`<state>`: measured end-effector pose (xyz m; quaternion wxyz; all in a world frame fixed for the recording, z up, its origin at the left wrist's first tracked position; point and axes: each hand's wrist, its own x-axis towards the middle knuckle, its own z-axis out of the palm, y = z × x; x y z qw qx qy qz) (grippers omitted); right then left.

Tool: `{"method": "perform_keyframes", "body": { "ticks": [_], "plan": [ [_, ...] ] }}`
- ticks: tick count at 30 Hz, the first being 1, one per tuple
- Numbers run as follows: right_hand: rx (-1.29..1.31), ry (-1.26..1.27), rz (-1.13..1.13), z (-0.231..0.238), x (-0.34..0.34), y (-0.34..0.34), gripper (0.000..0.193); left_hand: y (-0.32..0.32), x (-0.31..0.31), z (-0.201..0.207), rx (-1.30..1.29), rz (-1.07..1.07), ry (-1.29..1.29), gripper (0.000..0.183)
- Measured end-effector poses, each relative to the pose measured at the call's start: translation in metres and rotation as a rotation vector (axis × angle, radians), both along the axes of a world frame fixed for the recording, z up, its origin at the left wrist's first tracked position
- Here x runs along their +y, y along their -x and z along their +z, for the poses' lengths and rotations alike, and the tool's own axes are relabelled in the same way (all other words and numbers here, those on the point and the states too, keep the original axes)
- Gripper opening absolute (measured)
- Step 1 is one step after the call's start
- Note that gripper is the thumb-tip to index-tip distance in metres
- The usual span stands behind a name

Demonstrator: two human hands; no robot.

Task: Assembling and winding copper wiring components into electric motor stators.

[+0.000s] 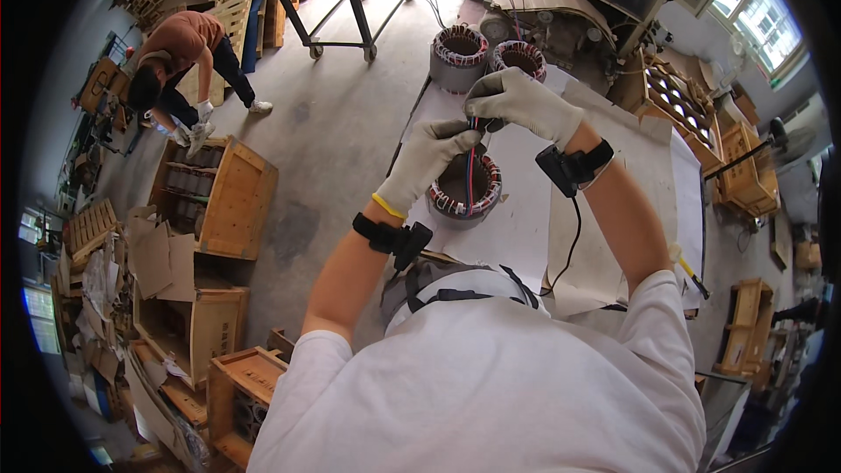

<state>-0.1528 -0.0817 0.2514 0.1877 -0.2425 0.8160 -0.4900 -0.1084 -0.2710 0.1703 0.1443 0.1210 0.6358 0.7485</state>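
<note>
With left hand and right hand fingers pinched on coloured wires at the wearer's twelve o'clock, gentle, even tension above the stator seemed wise.

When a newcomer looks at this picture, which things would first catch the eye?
The eye probably falls first on the gloved left hand and right hand near the centre, holding coloured wires above a grey ring-shaped coil on a white surface. Then, at upper left, a co-worker bends over an open wooden crate.
</note>
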Motion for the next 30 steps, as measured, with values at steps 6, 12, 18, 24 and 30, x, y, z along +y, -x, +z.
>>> {"method": "perform_keyframes", "body": {
  "ticks": [6, 12, 18, 24, 30],
  "plan": [
    [0.025, 0.04, 0.007, -0.015, -0.01, 0.006, 0.019, -0.003, -0.003, -0.016, 0.047, 0.081, -0.035, 0.03],
    [-0.02, 0.03, 0.009, -0.003, -0.01, -0.009, 0.022, -0.016, -0.003, -0.007, 0.103, 0.08, 0.052, 0.032],
    [0.123, -0.088, 0.077, 0.002, -0.013, -0.006, 0.022, -0.013, -0.002, -0.011, 0.117, 0.132, 0.023, 0.028],
    [0.109, -0.047, 0.019, -0.002, -0.016, -0.006, 0.024, -0.012, 0.001, -0.006, 0.047, 0.175, -0.101, 0.021],
    [0.108, -0.04, 0.02, 0.004, -0.02, -0.015, 0.024, -0.017, 0.001, -0.007, 0.03, 0.17, -0.196, 0.019]
  ]
}}
